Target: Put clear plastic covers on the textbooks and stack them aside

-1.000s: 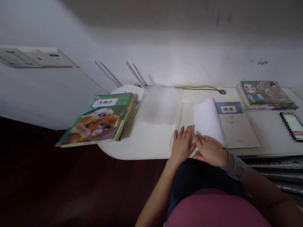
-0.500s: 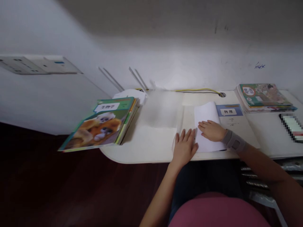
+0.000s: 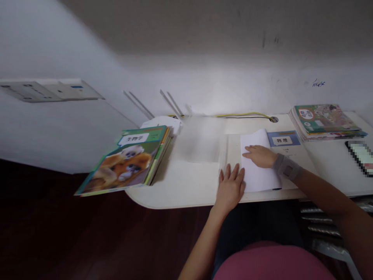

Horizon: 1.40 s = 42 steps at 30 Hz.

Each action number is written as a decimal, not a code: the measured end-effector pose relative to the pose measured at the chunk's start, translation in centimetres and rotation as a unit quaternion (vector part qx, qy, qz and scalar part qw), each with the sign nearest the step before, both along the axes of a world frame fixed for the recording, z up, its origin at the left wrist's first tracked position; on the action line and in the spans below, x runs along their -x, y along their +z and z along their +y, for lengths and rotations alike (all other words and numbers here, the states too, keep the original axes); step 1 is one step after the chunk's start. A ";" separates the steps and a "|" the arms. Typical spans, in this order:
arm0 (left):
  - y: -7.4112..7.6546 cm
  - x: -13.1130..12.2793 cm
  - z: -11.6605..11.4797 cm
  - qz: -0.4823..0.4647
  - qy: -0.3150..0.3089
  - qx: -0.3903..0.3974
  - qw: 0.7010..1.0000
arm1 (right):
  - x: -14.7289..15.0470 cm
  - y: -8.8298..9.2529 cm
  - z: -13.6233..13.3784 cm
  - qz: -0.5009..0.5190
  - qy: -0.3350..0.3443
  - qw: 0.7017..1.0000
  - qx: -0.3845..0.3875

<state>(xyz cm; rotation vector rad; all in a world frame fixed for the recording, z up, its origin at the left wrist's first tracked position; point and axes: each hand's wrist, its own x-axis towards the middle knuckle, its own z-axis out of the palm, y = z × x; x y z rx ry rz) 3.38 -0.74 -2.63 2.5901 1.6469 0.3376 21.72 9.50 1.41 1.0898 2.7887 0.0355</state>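
Note:
A physics textbook (image 3: 291, 163) with a blue-banded cover lies on the white desk in front of me. A white sheet (image 3: 258, 179) is folded over the left part of its cover. My right hand (image 3: 260, 156), wearing a grey wristband (image 3: 287, 166), rests on that sheet with its index finger stretched to the left. Left of the sheet, my left hand (image 3: 230, 188) lies flat with fingers extended, near the desk's front edge. What looks like a pale, hazy sheet (image 3: 199, 140) spreads across the desk beyond my left hand.
At left, a stack of books topped by a biology textbook (image 3: 125, 159) overhangs the desk (image 3: 180, 190). Another book stack (image 3: 326, 120) and a phone (image 3: 361, 157) are on the right. A yellow cable (image 3: 247, 114) runs along the wall to a desk hole (image 3: 274, 119).
My right hand has gone from lying flat to pressing with fewer fingers outstretched, slightly farther up the white sheet. My left hand stays almost in place. The view has shifted slightly.

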 end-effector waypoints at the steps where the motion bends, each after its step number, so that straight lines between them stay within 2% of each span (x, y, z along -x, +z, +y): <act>1: -0.1 0.0 0.0 -0.001 0.000 -0.003 1.000 | -0.2 0.0 -0.4 0.003 0.013 1.000 0.008; 5: -0.3 0.1 0.0 0.002 -0.009 -0.011 1.000 | -1.1 -0.4 -2.0 0.018 0.039 0.999 0.027; 11: -0.2 0.3 0.0 -0.009 -0.016 -0.003 1.000 | -0.1 -1.4 -1.7 0.026 -0.019 0.999 -0.010; 15: 0.0 0.3 0.0 -0.010 -0.014 -0.002 1.000 | 0.8 -1.9 0.0 0.032 -0.049 0.997 -0.046; 20: 0.0 0.2 0.0 -0.009 -0.012 -0.001 1.000 | 0.9 -2.2 3.6 0.012 -0.098 0.993 -0.058; 24: 0.0 0.2 0.0 -0.007 -0.012 0.002 1.000 | 0.6 -1.7 6.3 0.030 -0.131 0.989 -0.065; 27: -0.1 0.3 0.0 -0.008 -0.011 -0.002 1.000 | 0.1 -1.0 6.7 0.044 -0.145 0.986 -0.071; 30: -0.1 0.3 0.0 -0.013 -0.006 -0.004 1.000 | -1.3 -0.5 5.2 0.092 -0.159 0.979 -0.088; 33: -0.2 0.3 0.0 -0.018 -0.007 -0.006 1.000 | -3.5 -0.7 2.3 0.216 -0.171 0.957 -0.095; 35: -0.2 0.4 -0.1 -0.021 -0.009 -0.008 1.000 | -5.0 -1.2 -0.1 0.270 -0.156 0.948 -0.071; 39: 0.0 0.4 -0.1 -0.024 -0.010 -0.005 1.000 | -6.2 -2.7 -4.7 0.306 -0.146 0.940 -0.024; 42: 0.1 0.4 -0.1 -0.034 -0.009 -0.002 0.999 | -5.7 -3.5 -7.3 0.300 -0.140 0.943 -0.026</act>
